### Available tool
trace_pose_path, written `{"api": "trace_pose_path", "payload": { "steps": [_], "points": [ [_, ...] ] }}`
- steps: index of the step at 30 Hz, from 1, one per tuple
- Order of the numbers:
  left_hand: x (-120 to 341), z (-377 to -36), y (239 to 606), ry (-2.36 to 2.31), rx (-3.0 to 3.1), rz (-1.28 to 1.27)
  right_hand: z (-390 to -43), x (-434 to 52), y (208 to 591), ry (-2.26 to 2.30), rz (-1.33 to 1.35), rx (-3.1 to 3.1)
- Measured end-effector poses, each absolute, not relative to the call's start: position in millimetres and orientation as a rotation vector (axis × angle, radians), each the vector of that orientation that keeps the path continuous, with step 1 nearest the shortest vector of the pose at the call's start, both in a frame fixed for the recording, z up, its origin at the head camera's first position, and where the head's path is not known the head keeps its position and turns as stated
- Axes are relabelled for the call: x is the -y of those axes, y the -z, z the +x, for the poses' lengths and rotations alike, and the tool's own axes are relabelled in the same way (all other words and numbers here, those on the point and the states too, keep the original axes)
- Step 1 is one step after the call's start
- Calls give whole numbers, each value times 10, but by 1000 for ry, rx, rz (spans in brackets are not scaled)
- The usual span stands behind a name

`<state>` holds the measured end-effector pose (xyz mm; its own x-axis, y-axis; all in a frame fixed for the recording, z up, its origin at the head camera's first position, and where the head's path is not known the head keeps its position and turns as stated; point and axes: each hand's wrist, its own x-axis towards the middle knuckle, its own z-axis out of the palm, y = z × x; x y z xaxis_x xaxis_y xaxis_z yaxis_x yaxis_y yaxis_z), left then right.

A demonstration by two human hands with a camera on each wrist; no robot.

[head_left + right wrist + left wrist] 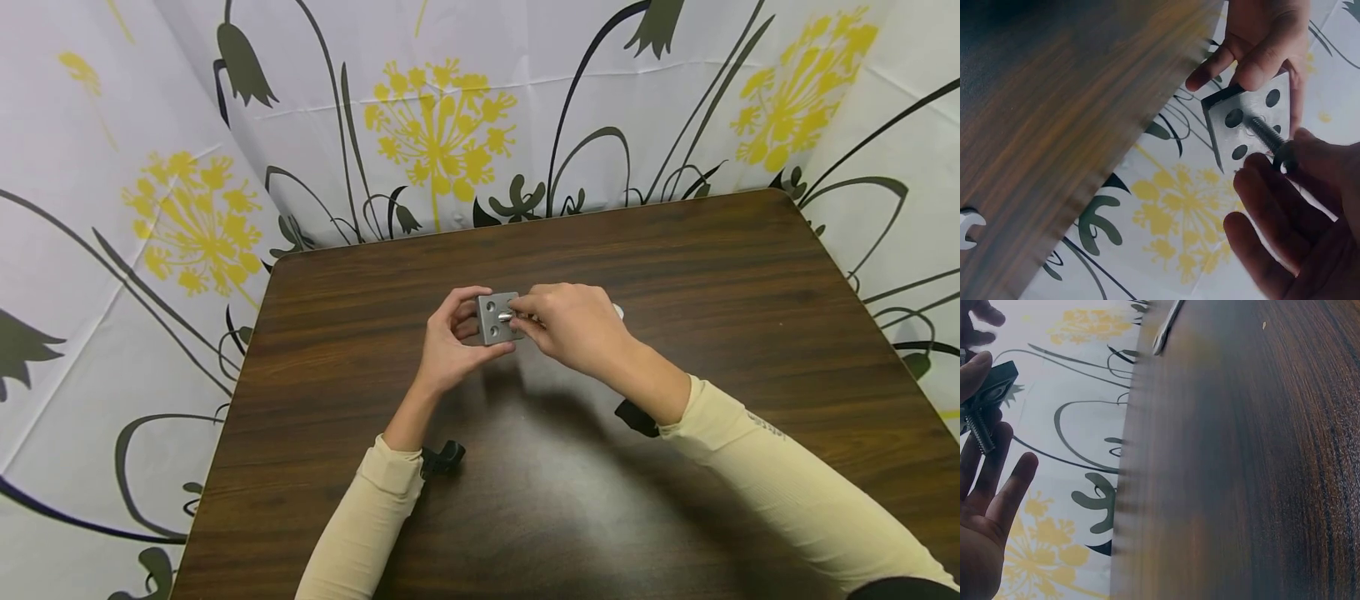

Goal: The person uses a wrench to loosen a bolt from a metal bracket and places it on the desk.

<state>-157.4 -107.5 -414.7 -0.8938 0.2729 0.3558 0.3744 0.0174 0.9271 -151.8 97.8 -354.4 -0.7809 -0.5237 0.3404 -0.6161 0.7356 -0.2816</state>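
Observation:
My left hand (453, 342) grips a grey metal block (491, 329) by its edges, thumb below and fingers above. Round holes show in the block's face (1225, 134). My right hand (581, 325) pinches a bolt (1267, 134) near its head between thumb and fingertips. The threaded shaft points at the middle of the block's face; whether its tip touches or enters the block, I cannot tell. In the left wrist view, a threaded shaft (980, 432) shows beside the dark block (1000, 378), above the left fingers; whether it is the same bolt is unclear.
An open-ended wrench (969, 228) lies on the dark wood table (322, 367), mostly hidden behind my right hand in the head view. A flower-patterned curtain (480, 117) hangs behind the table. Black straps or mounts (444, 458) sit at both wrists.

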Motion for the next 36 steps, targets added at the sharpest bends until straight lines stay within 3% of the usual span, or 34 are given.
{"api": "trace_pose_path", "payload": {
  "steps": [3, 10, 17, 24, 30, 36],
  "points": [
    [1081, -1570, 4147, 2037, 2184, -694, -1517, -988, 3549, -538, 975, 2664],
    [1077, -1578, 4132, 2024, 2168, -707, -1536, -980, 3554, -584, 853, 2684],
    [1071, -1597, 4135, 2044, 2172, -706, -1537, -1022, 3547, -548, 993, 2610],
    [1070, -1586, 4125, 2011, 2176, -712, -1537, -986, 3560, -618, 846, 2651],
    [1088, -1573, 4134, 2023, 2170, -706, -1521, -994, 3574, -589, 972, 2601],
    [1092, -1568, 4135, 2019, 2160, -721, -1519, -972, 3579, -660, 818, 2646]
  ]
}}
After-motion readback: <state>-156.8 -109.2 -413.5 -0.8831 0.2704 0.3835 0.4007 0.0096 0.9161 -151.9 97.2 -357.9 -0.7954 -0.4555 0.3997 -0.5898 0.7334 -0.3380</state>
